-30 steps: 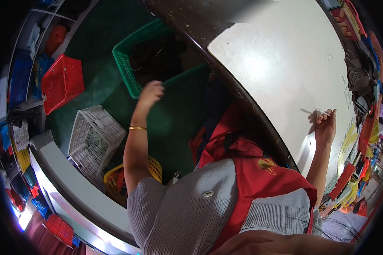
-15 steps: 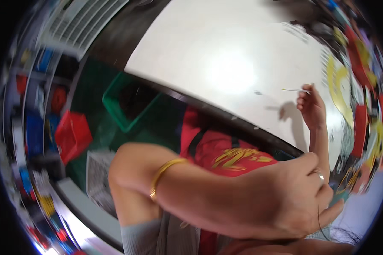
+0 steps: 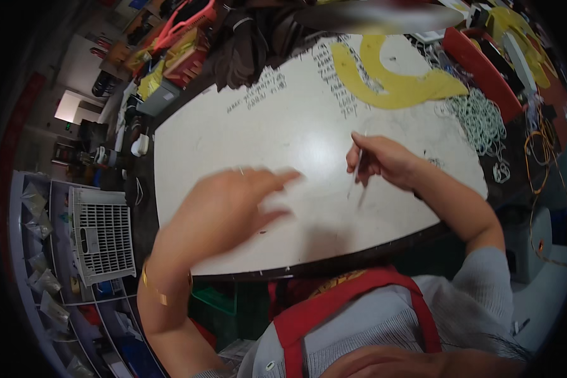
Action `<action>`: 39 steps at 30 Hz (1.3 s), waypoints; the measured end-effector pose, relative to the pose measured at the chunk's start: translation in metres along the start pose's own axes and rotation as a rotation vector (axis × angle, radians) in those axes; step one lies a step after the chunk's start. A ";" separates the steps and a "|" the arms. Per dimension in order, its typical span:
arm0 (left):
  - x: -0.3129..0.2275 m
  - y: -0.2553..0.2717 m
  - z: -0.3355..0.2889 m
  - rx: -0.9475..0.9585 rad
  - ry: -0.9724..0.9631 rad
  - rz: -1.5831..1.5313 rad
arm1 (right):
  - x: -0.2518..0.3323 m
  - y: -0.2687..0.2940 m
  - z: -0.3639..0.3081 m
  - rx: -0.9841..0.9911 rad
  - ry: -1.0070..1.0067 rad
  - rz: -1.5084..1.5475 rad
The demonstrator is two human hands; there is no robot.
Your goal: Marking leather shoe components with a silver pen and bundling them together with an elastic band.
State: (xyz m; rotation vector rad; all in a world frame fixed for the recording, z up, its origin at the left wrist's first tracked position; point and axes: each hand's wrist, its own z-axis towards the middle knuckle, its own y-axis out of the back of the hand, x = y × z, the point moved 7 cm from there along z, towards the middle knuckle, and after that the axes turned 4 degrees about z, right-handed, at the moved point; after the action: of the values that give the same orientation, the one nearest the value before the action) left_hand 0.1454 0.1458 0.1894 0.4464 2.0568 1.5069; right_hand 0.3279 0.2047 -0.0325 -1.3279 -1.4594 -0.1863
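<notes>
Over the white tabletop (image 3: pixel 283 126), my right hand (image 3: pixel 384 160) is closed on a thin, pale rod (image 3: pixel 357 171), which points down toward the surface. What kind of tool it is I cannot make out. My left hand (image 3: pixel 227 205), smeared by motion, hovers left of it above the table's near part. Its fingers stretch to the right with the thumb apart, and nothing shows between them. A gold bracelet (image 3: pixel 152 286) circles the left wrist.
A curved yellow sheet (image 3: pixel 384 94) lies at the far right, beside pale green cord (image 3: pixel 479 120) and a red bin (image 3: pixel 482 72). Dark brown cloth (image 3: pixel 249 50) is heaped at the back. A white basket (image 3: pixel 101 236) stands left. Handwriting marks the tabletop.
The view has turned and now faces the table. My left hand has swung from close by at the lower right to above the table. My right hand keeps the rod, now pointing down.
</notes>
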 end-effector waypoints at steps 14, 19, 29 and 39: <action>0.420 0.048 0.286 -0.747 0.749 -0.240 | 0.002 -0.006 -0.002 0.159 -0.250 0.229; 0.470 0.037 0.289 -0.812 0.774 -0.421 | 0.006 -0.004 -0.003 0.151 -0.272 0.287; 0.404 -0.020 0.060 -0.775 0.368 -1.591 | 0.002 0.001 -0.002 0.198 -0.204 0.270; 0.160 -0.098 -0.032 -0.512 0.507 -0.659 | 0.034 -0.131 -0.020 0.432 -0.104 -0.495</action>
State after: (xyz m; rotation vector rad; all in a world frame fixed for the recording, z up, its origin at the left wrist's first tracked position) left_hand 0.0036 0.1797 0.0667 -0.8046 1.7659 1.7124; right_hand 0.2456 0.1645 0.0692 -0.6244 -1.7795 -0.1121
